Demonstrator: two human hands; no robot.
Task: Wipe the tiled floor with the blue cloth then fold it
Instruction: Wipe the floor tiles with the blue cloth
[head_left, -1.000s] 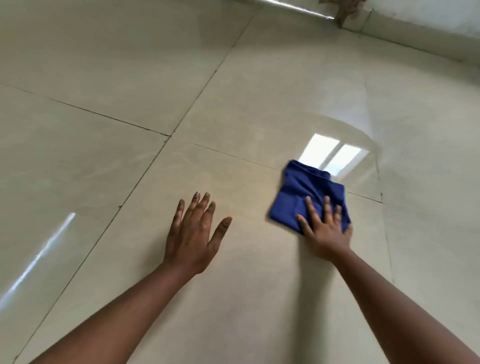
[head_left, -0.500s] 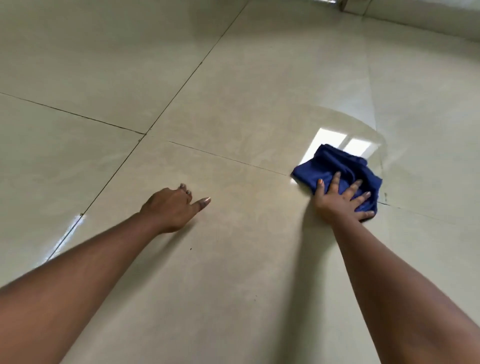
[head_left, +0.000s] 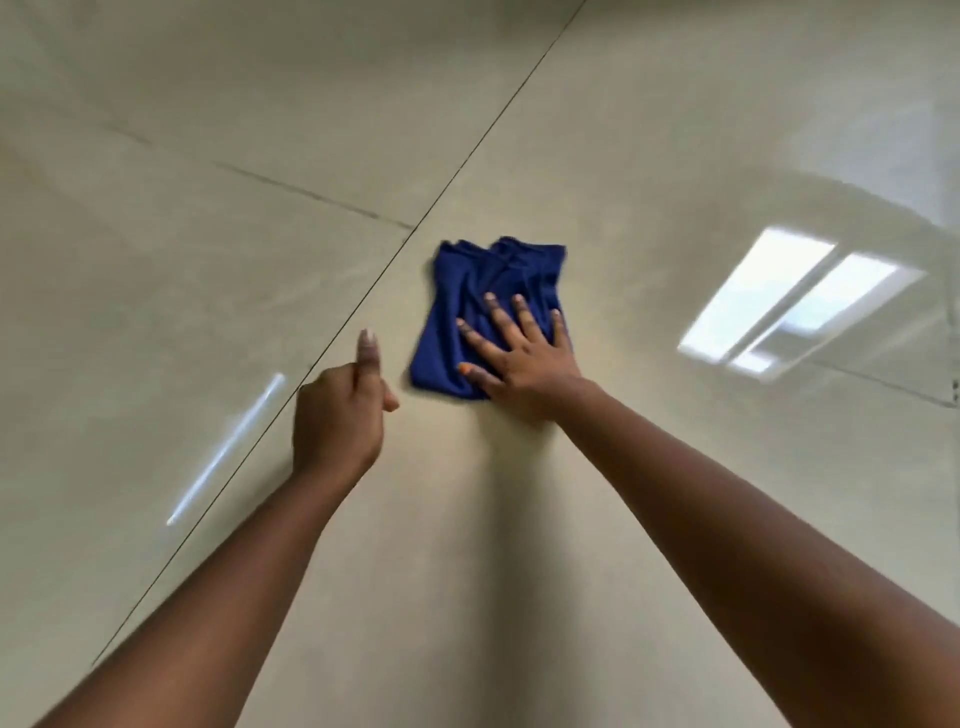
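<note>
A crumpled blue cloth (head_left: 485, 278) lies on the glossy beige tiled floor (head_left: 441, 545), just right of a dark grout line. My right hand (head_left: 517, 356) presses flat on the cloth's near half with its fingers spread, holding it against the tile. My left hand (head_left: 337, 415) rests on the floor just left of the cloth, apart from it. Its fingers are curled into a loose fist with one finger pointing forward, and it holds nothing.
A long diagonal grout line (head_left: 363, 296) runs from the top right to the lower left, crossed by another joint at the upper left. A bright window reflection (head_left: 795, 301) shines on the tile at the right, and a thin light streak (head_left: 228, 447) at the left.
My right hand has slid the cloth leftwards, away from the window reflection and towards the grout line. My left hand, flat with spread fingers a second ago, has curled up and now sits close beside the cloth.
</note>
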